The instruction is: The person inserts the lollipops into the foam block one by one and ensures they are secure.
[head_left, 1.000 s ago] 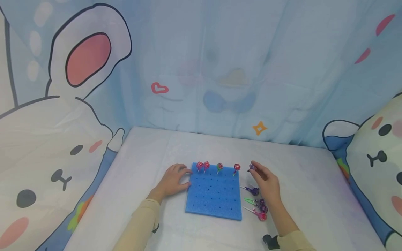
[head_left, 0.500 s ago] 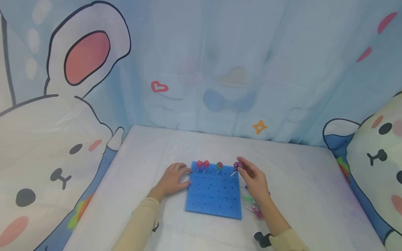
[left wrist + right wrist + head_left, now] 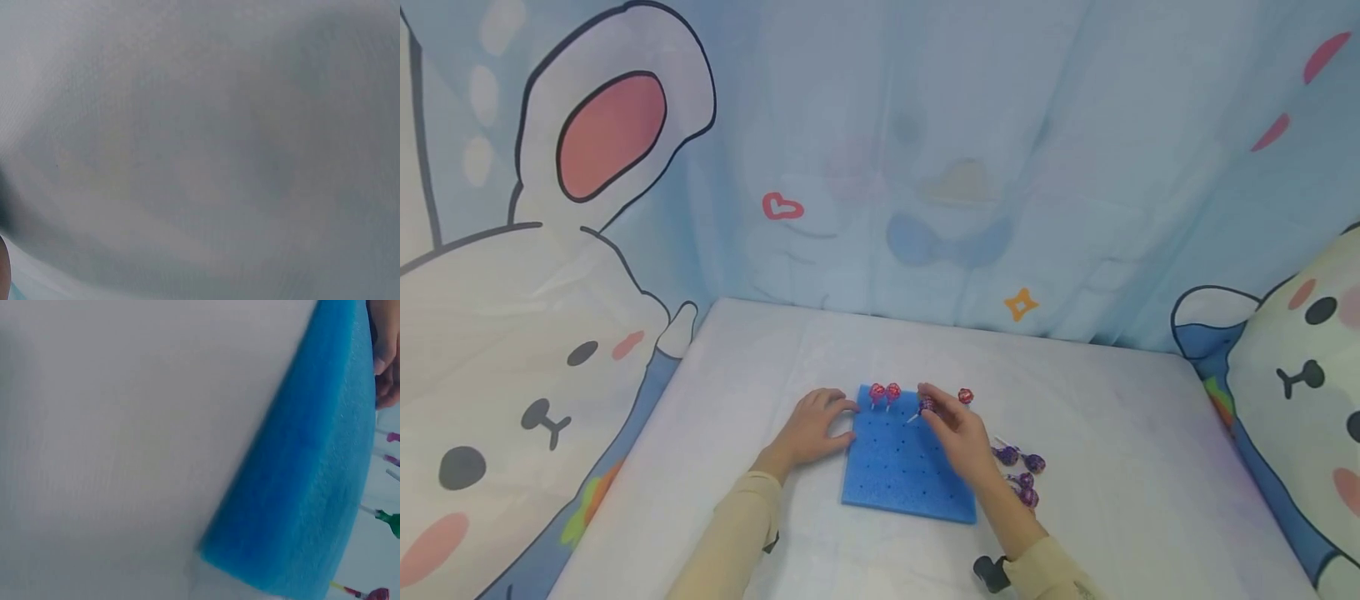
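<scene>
My right hand (image 3: pixel 958 437) pinches a dark purple lollipop (image 3: pixel 927 405) by its wrapped head over the back part of a blue foam board (image 3: pixel 895 479). Its white stick points down and left. At the board's left edge, my left hand (image 3: pixel 808 429) rests with thumb and fingers spread, fingertips against the edge. Two pink-red lollipops (image 3: pixel 892 392) stand upright in the back row. Another red lollipop (image 3: pixel 966 396) stands at the back right corner. The green lollipop (image 3: pixel 390 520) shows in the right wrist view; my right hand mostly covers it in the head view.
Right of the board lie several loose lollipops (image 3: pixel 1009 455), partly behind my right forearm. Rows of small holes dot the board. A white cloth (image 3: pixel 760 350) covers the table, with a printed curtain (image 3: pixel 850 167) behind. The left wrist view holds only blurred cloth (image 3: pixel 200 150).
My right hand has carried the purple lollipop leftward from beside the board, past the corner red lollipop, to near the green one. My left hand stays at the board's edge.
</scene>
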Demonstrator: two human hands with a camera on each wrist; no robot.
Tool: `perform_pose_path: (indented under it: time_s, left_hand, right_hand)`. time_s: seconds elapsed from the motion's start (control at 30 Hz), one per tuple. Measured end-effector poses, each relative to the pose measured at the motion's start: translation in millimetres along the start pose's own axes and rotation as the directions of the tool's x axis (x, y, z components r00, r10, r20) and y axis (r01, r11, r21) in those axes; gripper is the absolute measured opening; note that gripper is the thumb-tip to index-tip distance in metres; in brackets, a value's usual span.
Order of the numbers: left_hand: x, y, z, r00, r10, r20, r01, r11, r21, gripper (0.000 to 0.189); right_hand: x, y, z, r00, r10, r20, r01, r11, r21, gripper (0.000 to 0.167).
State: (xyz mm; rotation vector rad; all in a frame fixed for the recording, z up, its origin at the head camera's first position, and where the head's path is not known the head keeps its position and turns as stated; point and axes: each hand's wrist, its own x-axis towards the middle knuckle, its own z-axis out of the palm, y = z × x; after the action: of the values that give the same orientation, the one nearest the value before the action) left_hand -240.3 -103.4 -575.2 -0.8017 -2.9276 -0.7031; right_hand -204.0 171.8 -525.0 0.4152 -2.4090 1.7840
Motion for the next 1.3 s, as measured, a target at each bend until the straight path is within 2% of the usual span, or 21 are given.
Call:
perform_pose_path:
  time_s: [0.2, 0.37, 0.63, 0.9, 1.1, 1.3]
  left_hand:
    - [0.6, -0.6, 0.4, 1.0, -0.003, 0.004, 0.003, 1.0, 0.005, 0.042]
    - [1.1, -1.5, 0.8, 1.0, 0.0, 0.001, 0.0, 1.0, 0.018, 0.042]
    - [1.9, -2.2, 2.0, 1.0, 0.006, -0.011, -0.005, 1.0, 0.019, 0.042]
    - [1.3, -2.5, 2.0, 1.0, 0.017, -0.019, -0.016, 1.0, 0.017, 0.042]
    - [1.5, -2.2, 1.7, 1.0, 0.014, -0.013, -0.014, 1.0, 0.028, 0.043]
    - [1.3, -0.4, 0.4, 1.0, 0.004, -0.01, -0.004, 1.0, 0.018, 0.043]
  right_hand:
    - [2.4, 2.7, 12.4, 0.998, 0.069, 0.012, -0.068, 0.995, -0.075, 0.04]
    - [4.9, 1.8, 15.8, 0.996, 0.09, 0.013, -0.087, 0.987, -0.134, 0.04]
    - [7.4, -0.8, 18.8, 0.994, 0.106, 0.013, -0.103, 0.981, -0.165, 0.04]
    - [4.4, 5.5, 30.6, 0.989, 0.144, -0.042, -0.149, 0.972, -0.183, 0.044]
    - [3.4, 7.0, 35.5, 0.983, 0.168, -0.08, -0.178, 0.972, -0.152, 0.043]
    - [2.5, 7.7, 37.6, 0.982, 0.171, -0.083, -0.182, 0.969, -0.165, 0.044]
